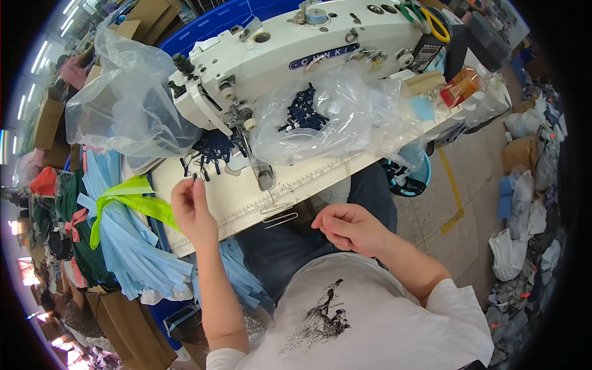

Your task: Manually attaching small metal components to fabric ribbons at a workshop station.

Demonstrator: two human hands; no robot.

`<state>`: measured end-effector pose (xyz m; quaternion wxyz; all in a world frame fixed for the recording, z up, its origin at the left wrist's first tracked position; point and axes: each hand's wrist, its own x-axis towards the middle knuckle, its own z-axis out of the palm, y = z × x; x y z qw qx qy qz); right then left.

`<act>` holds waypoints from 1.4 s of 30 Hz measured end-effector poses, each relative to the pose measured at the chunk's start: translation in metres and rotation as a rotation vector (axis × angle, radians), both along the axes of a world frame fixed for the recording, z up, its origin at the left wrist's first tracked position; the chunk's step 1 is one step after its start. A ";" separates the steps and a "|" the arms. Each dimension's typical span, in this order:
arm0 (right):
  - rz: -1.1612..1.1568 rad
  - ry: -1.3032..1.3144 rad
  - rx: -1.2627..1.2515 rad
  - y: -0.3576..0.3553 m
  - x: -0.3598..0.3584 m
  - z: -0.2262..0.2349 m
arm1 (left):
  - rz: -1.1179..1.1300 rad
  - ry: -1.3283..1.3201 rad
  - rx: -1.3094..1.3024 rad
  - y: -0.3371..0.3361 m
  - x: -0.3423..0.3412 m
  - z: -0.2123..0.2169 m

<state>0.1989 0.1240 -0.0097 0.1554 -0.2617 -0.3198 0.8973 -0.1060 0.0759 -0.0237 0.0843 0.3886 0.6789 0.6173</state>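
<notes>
Navy piece (195, 177): at the tips of the left hand (196, 209), over the left end of the worktop (237, 200). Thumb and forefinger nearly meet, with the dark end showing between them; looks like a light pinch, though the piece is small and partly hidden. Other fingers curled behind.

Pile (216, 147) of like pieces just beyond the fingertips, toward the worktop's back edge, tangled, a few loops straying forward. In my judgement the step is singling one out: pinch it by one end, draw it free slowly so neighbours do not come along, check its loop hangs untwisted. Small, limp stuff; likely to snag.

Presser foot (265, 177) right of the pile, inward from the worktop's front edge. Best bring a piece up flat from the left, fingertips well short of the foot.

Right hand (350, 228): off the front edge, above the lap, thumb laid on loosely curled fingers; nothing seen in it, cannot tell if something thin is hidden. Near its fingertips, a bent wire (280, 216) juts past the front edge; worth keeping clear of it.

Farther out: clear bag (351, 123) with more navy pieces, before the sewing machine (296, 55); blue strips (132, 246) beyond the worktop's left edge.
</notes>
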 end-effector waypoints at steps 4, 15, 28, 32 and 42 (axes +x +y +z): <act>0.022 0.005 -0.025 0.001 -0.007 0.012 | -0.232 -0.674 0.201 -0.027 0.050 0.028; 0.010 0.180 -0.062 -0.005 -0.002 0.006 | -0.629 -1.125 0.165 -0.052 0.114 0.017; -0.047 0.117 -0.050 -0.006 -0.003 0.007 | -0.629 -1.248 0.070 -0.054 0.117 0.018; -0.062 0.104 -0.041 -0.005 -0.002 0.008 | -0.552 -0.996 -0.090 -0.053 0.124 0.029; -0.077 0.135 -0.125 -0.005 -0.002 0.004 | -0.592 -0.609 -0.143 -0.054 0.131 0.034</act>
